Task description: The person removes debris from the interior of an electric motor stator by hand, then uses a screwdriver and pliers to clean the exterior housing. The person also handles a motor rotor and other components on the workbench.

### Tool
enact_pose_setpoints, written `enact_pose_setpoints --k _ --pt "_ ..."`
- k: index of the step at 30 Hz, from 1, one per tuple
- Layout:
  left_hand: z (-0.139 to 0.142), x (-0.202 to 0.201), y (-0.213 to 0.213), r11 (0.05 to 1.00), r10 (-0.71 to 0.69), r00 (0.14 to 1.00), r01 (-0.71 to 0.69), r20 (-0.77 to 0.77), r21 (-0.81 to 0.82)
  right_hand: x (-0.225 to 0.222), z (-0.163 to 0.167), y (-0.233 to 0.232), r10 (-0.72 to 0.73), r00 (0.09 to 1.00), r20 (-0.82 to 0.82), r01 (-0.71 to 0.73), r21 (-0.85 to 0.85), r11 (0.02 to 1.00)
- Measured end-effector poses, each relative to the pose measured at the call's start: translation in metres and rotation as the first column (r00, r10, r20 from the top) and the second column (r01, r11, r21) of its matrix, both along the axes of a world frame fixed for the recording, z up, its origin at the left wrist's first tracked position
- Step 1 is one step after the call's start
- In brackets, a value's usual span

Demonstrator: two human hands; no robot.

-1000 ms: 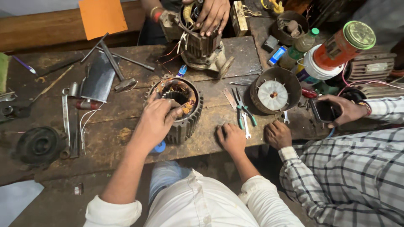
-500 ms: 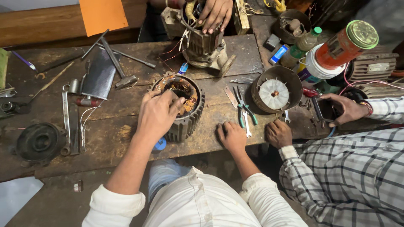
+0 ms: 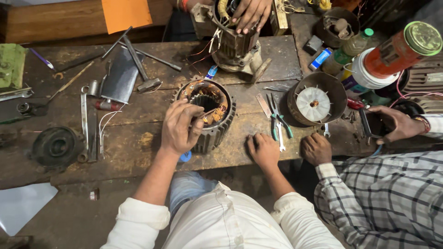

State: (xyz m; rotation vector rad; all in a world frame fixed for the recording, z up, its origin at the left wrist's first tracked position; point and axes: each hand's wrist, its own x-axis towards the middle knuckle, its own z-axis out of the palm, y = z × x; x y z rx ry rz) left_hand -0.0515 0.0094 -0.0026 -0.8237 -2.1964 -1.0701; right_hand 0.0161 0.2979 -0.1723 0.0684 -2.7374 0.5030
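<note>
Scarred wooden workbench; left hand pinches motor stator windings, right hand rests flat

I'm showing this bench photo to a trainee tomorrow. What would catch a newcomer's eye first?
Probably the open motor housing at the bench's middle, copper windings showing, with the left hand picking at its rim. The right hand rests flat on the wooden bench beside the pliers. To the right sits a round fan cover, and another person's hand grips a second motor at the top.

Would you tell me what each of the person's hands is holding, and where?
Left hand grips the motor housing at its near rim; right hand holds nothing.
</note>
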Motion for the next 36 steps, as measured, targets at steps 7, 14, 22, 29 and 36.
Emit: enact_pose_setpoints --k 7,14,22,29,36 --pt "-0.006 -0.001 0.000 0.999 0.017 1.000 -0.017 -0.009 0.030 0.000 0.002 0.000 -0.003 1.000 -0.008 0.003 -0.013 1.000" --pt "-0.009 0.000 -0.001 0.999 0.012 1.000 -0.011 -0.028 0.034 0.000 0.003 0.000 0.008 1.000 -0.001 -0.008 -0.016 1.000" --pt "-0.015 -0.002 0.002 0.999 0.036 0.999 -0.035 -0.024 0.041 0.000 0.008 0.003 0.014 1.000 0.015 -0.013 -0.058 0.998" --pt "-0.015 0.003 -0.001 0.997 0.074 0.996 -0.073 -0.053 0.015 -0.001 0.008 0.001 0.050 0.997 0.056 -0.044 -0.097 0.994" --pt "-0.007 0.001 0.002 0.999 0.029 0.999 -0.028 -0.032 0.030 0.000 0.005 0.002 0.021 1.000 -0.006 -0.021 -0.027 0.999"
